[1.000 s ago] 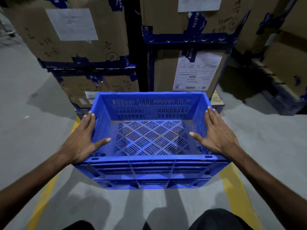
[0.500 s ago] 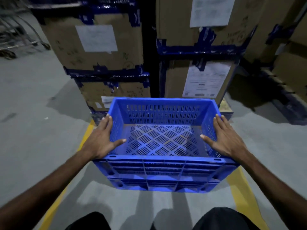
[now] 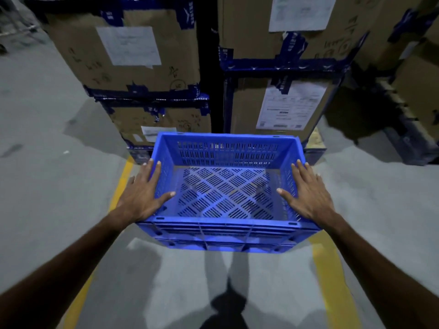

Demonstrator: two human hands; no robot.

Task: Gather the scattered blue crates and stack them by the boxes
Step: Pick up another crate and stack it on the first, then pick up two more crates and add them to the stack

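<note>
At the near edge of the view, 2 bare forearms reach forward over a grey concrete floor (image 3: 47, 186), and a dark shadow is cast on the floor between them. A yellow line (image 3: 330, 281) is painted on the floor on the right, and another runs up the left side toward the boxes.

A blue crate (image 3: 225, 231) is held between both hands, clear of the floor as far as can be judged from the shadow beneath it. Its open top faces upward, and its long axis runs left to right across the view, with the short sides under the palms. The slotted base and slotted far wall are visible, and nothing is seen inside it.

The left hand (image 3: 142, 193) is laid flat against the left short side, its fingers straight and spread along the rim and its thumb hooked over into the crate. The right hand (image 3: 308, 195) is placed the same way on the right short side (fingers extended, thumb pointing inward over the rim).

Just beyond the crate's far wall, cardboard boxes (image 3: 133, 55) are stacked in 2 columns, bound with dark blue tape and marked with white paper labels. A dark gap separates the 2 columns. More boxes are seen at the far right.
</note>
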